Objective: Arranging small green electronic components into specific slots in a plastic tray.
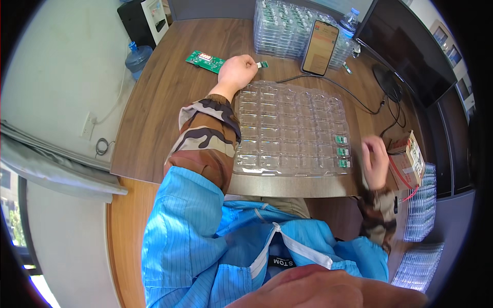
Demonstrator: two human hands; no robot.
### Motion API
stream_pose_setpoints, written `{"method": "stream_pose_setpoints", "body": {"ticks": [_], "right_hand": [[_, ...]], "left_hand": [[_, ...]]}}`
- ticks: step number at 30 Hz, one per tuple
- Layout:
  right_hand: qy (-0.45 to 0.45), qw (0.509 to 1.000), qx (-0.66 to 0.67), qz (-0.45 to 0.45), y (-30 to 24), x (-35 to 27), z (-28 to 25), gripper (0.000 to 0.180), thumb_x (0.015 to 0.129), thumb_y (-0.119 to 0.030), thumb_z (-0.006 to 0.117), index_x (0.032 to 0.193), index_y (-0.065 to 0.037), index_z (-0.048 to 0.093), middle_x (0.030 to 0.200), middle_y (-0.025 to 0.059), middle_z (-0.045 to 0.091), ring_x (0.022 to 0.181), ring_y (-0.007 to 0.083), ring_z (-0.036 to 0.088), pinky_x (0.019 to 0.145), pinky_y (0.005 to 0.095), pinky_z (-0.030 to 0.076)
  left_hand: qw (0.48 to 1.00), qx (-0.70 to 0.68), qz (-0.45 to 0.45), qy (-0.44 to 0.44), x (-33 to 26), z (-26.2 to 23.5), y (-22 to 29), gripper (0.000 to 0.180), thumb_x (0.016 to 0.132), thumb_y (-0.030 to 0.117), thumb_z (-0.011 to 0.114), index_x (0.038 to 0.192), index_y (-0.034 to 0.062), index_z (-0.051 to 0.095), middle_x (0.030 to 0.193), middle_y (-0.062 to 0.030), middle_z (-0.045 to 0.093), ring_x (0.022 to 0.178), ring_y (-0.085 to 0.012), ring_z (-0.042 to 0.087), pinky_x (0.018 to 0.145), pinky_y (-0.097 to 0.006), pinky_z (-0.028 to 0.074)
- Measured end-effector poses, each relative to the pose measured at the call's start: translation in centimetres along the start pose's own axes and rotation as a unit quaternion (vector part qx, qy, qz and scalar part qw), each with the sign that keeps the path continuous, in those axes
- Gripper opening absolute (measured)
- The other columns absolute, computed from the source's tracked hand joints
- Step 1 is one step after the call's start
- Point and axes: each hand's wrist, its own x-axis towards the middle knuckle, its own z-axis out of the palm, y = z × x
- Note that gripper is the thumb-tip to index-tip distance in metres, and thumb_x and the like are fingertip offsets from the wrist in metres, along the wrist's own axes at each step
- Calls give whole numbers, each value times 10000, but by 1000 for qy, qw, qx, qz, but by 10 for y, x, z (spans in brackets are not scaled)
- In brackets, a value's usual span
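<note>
My left hand [238, 72] is closed at the far side of the table. Its fingertips pinch a small green circuit board with a white connector [262, 64]. Beside that hand lies a larger green circuit board [205, 61] with a display part on it, its right end behind the hand. A clear plastic blister tray [287, 128] lies in front of me, with three small green boards [343, 152] in its right-hand column. My right hand [376, 160], slightly blurred, hovers right of the tray, its fingers loosely bent and thumb apart. I see nothing held in it.
Stacked clear trays of small boards [281, 31] stand at the back, behind a propped phone [320, 49] and a water bottle [349, 21]. Black cables [354, 100] run toward the monitor [405, 49]. A cardboard box [408, 161] stands at the right edge, near more stacked trays [422, 205].
</note>
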Motion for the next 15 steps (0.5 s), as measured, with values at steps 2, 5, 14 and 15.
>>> {"method": "stream_pose_setpoints", "body": {"ticks": [2, 5, 14, 15], "right_hand": [[-16, 996, -88, 26, -5, -24, -26, 59, 759, 15, 512, 816, 32, 507, 828, 131, 506, 749, 248, 522, 675, 274, 422], [-34, 932, -355, 60, -3, -56, -71, 122, 720, -40, 549, 838, -14, 528, 889, 133, 516, 837, 311, 495, 716, 367, 407], [-140, 820, -498, 245, 15, -102, -90, 348, 655, -162, 614, 978, -65, 528, 1047, 87, 471, 819, 277, 528, 676, 351, 453], [-136, 820, -496, 250, 17, -103, -89, 348, 655, -162, 614, 978, -65, 528, 1047, 87, 471, 819, 277, 528, 676, 351, 453]], "left_hand": [[998, -17, -45, -40, -3, -4, 6, 224, 706, 275, 510, 784, 94, 616, 762, -99, 606, 764, -277, 561, 672, -369, 437], [999, -12, -28, -32, -2, -6, 4, 220, 708, 274, 507, 780, 96, 615, 761, -102, 605, 763, -278, 562, 672, -367, 438], [998, -37, -19, -42, 1, -6, 4, 196, 709, 253, 520, 758, 83, 605, 627, -44, 601, 624, -197, 581, 579, -311, 432], [998, -53, -16, -36, 0, -5, 3, 195, 710, 253, 523, 751, 80, 603, 621, -41, 600, 607, -186, 577, 568, -305, 429]]}}
